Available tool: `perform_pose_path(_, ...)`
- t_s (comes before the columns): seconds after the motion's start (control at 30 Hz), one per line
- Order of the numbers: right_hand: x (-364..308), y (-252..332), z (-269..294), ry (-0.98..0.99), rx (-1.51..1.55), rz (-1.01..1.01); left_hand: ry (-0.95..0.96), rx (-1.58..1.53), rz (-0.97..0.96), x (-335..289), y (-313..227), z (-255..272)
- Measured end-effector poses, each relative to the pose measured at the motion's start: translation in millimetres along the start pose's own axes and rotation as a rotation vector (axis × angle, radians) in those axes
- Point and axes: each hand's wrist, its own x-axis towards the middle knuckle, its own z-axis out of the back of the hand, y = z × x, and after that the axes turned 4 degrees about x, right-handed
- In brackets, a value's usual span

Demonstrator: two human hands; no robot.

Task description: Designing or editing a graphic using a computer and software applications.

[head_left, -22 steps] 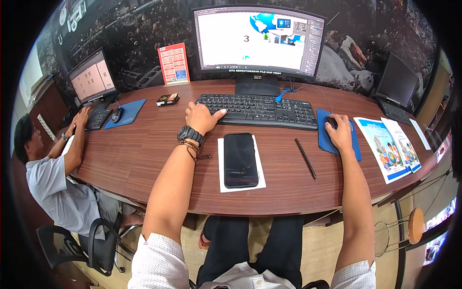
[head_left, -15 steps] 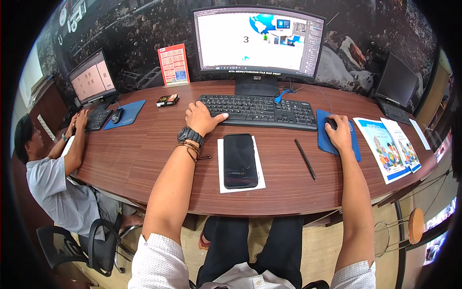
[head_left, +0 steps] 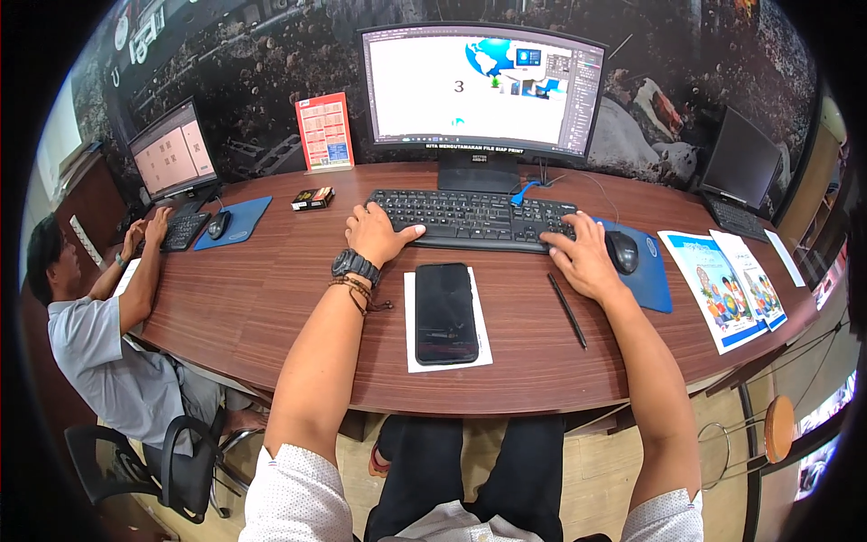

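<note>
My left hand (head_left: 377, 233) rests on the left end of a black keyboard (head_left: 470, 217), fingers spread over the keys and the thumb along its front edge. Over the number pad at the keyboard's right end is my right hand (head_left: 583, 256), its fingers apart and holding nothing. Just right of that hand, a black mouse (head_left: 621, 252) sits on a blue mouse pad (head_left: 652, 271). Behind the keyboard a curved monitor (head_left: 433, 90) displays a white page with a globe picture and a numeral. A blue cable end (head_left: 524, 191) lies at the keyboard's back edge.
Before the keyboard lie a black phone (head_left: 446, 313) on white paper and a black stylus (head_left: 567, 311). Printed booklets (head_left: 722, 294) lie at the right. A small box (head_left: 312, 199) and a red calendar (head_left: 324, 132) stand left. A co-worker (head_left: 108, 316) sits at another computer.
My right hand has let go of the mouse and moved left onto the keyboard's number pad. My left hand stays on the keys. The view has tilted slightly upward.
</note>
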Motion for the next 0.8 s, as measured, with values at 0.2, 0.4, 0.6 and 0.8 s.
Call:
perform_pose_path(0.2, 0, 5, -3, 0.082, -0.072, 0.004, 0.010, 0.007, 0.003, 0, 0, 1)
perform_pose_path(0.4, 3, 4, -4, 0.105, -0.098, 0.008, 0.016, 0.011, 0.003, 1, 0, 1)
perform_pose_path(0.6, 5, 13, -6, 0.118, -0.080, 0.013, 0.018, 0.007, 0.002, 2, 0, 1)
perform_pose_path(0.8, 8, 14, -6, 0.169, -0.085, -0.025, 0.017, 0.010, 0.002, 1, -1, 0)
